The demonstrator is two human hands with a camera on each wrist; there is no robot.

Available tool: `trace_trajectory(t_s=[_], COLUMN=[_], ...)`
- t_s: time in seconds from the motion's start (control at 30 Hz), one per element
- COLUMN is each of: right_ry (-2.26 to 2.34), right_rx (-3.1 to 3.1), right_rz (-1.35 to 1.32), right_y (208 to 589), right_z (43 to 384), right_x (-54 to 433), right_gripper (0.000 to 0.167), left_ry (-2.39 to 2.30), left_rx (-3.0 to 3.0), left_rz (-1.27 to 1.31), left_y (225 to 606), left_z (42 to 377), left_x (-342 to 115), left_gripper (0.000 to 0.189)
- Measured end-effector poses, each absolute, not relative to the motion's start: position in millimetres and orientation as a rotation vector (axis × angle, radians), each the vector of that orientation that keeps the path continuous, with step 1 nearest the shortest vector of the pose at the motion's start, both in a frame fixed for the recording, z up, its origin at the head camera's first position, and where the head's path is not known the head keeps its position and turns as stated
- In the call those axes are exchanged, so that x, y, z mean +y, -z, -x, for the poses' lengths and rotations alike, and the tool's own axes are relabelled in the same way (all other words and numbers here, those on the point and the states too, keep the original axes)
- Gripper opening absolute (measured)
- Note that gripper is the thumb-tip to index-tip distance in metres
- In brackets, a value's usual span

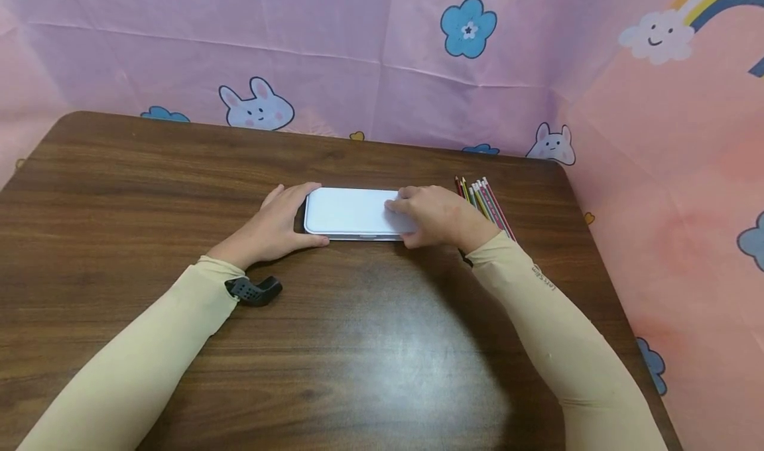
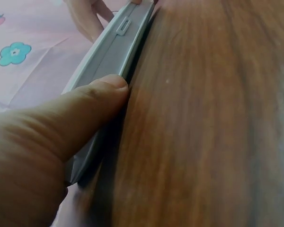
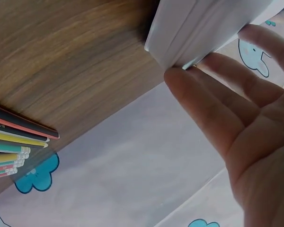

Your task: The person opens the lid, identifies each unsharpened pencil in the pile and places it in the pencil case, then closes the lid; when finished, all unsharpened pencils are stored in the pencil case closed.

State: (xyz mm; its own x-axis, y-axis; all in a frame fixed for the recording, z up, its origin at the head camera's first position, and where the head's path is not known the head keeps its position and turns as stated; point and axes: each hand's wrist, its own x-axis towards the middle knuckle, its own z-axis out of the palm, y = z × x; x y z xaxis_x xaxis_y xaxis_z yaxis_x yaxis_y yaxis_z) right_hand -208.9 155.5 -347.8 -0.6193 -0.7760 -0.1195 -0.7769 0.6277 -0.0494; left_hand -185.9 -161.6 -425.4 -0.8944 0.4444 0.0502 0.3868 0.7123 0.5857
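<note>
A flat white pencil case [image 1: 352,211] with rounded corners lies closed on the table, its small catch [image 2: 124,27] on the front side. My left hand [image 1: 267,229] holds its left end, with the thumb [image 2: 102,97] pressed along the front side and the fingers reaching to the back corner. At the right end my right hand [image 1: 438,215] grips the case, thumb at the front and one bent finger on the lid. Further fingers touch the case's edge in the right wrist view. Beside the right hand lies a bunch of pencils [image 1: 491,202], partly hidden by the wrist.
The brown wood-grain table [image 1: 334,345] extends toward me and to the left. A patterned cloth [image 1: 358,46] hangs along its back and right edges. A black strap [image 1: 255,292] sticks out from the left wrist.
</note>
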Motion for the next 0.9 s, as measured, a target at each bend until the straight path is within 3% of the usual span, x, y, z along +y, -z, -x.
trace_trajectory(t_s=[0.37,0.9], right_ry=[0.126,0.356], right_rx=[2.668,2.691], right_rz=[1.222,1.147], right_y=[339,344], right_z=[217,219], right_x=[157,173], right_gripper=[0.056,0.051], left_ry=[-0.955,-1.008], left_rx=[2.790,2.758], left_rz=[-0.703,-0.573], left_y=[423,427], left_z=[186,185], left_x=[-164,-166], left_gripper=[0.099,0.114])
